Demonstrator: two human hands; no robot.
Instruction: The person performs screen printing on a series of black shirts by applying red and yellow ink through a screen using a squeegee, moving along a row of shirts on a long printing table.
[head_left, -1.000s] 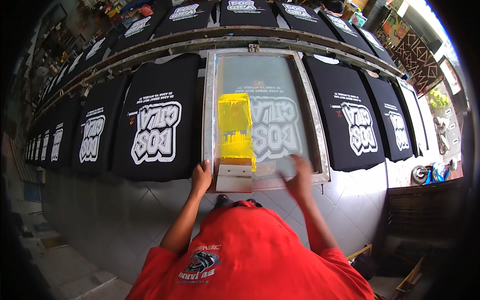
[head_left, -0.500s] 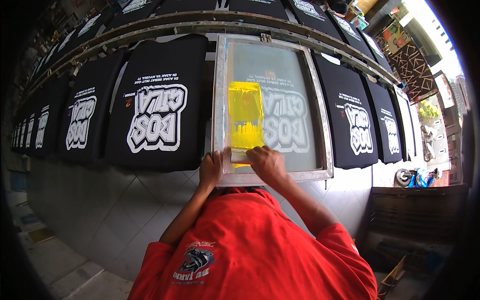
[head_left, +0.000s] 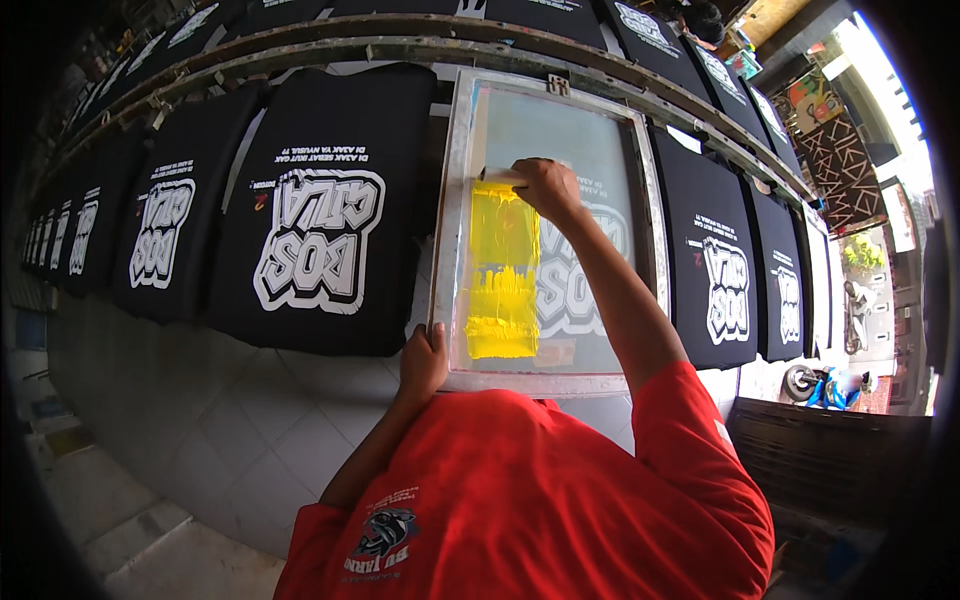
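A metal-framed printing screen (head_left: 590,130) lies between the black printed shirts, a white design showing faintly through its mesh. A long patch of yellow ink (head_left: 500,312) covers the left part of the mesh. My right hand (head_left: 548,188) is closed on a squeegee (head_left: 493,175) at the upper end of this patch, my forearm reaching across the screen. My left hand (head_left: 428,352) is closed round the lower left part of the screen's frame.
Black shirts with white prints (head_left: 310,120) line both sides of the screen and a row behind a metal rail (head_left: 380,50). Below is a tiled floor (head_left: 280,420). At right stand dark slatted wood (head_left: 820,450) and a blue wheeled vehicle (head_left: 835,385). A person's head shows at upper right.
My right hand took the squeegee at the bottom of the screen and has moved up with it to the top of the yellow ink. My left hand stays on the frame.
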